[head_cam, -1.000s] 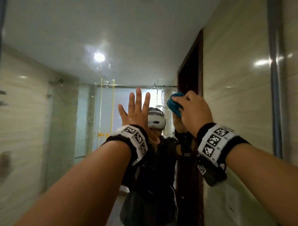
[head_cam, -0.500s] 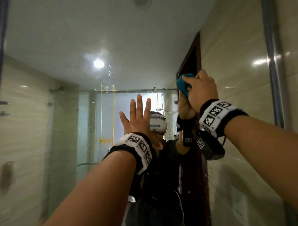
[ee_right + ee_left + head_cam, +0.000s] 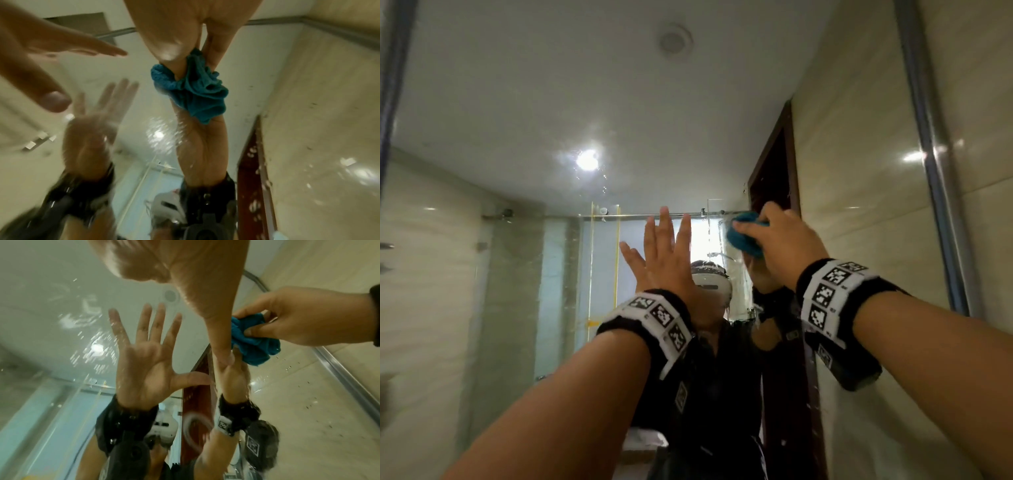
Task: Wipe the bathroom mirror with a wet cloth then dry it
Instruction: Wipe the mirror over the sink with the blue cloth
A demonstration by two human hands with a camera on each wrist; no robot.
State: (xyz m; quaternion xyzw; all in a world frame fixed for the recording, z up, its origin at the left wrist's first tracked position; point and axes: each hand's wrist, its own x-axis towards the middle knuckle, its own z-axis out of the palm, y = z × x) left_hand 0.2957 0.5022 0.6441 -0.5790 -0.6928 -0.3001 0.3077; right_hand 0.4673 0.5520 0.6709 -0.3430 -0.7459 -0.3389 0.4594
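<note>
The mirror [image 3: 551, 102] fills the head view, streaked with water drops. My right hand [image 3: 780, 240] grips a bunched blue cloth [image 3: 743, 238] and presses it against the glass, right of centre. In the right wrist view the cloth [image 3: 197, 91] bulges out under my right hand's fingers [image 3: 170, 40]. My left hand [image 3: 666, 253] is held up flat with its fingers straight and spread, just left of the cloth. In the left wrist view its thumb [image 3: 222, 340] meets its own reflection on the glass, beside the cloth [image 3: 255, 344].
A metal edge strip [image 3: 941, 205] runs down the mirror's right side, with tiled wall [image 3: 986, 102] beyond it. The glass reflects a ceiling light [image 3: 587, 160], a shower screen, a dark door frame and the person.
My right hand swept the cloth up the glass toward the upper right, then back down level with my left fingertips. The left hand stayed flat in place. The view tilted upward.
</note>
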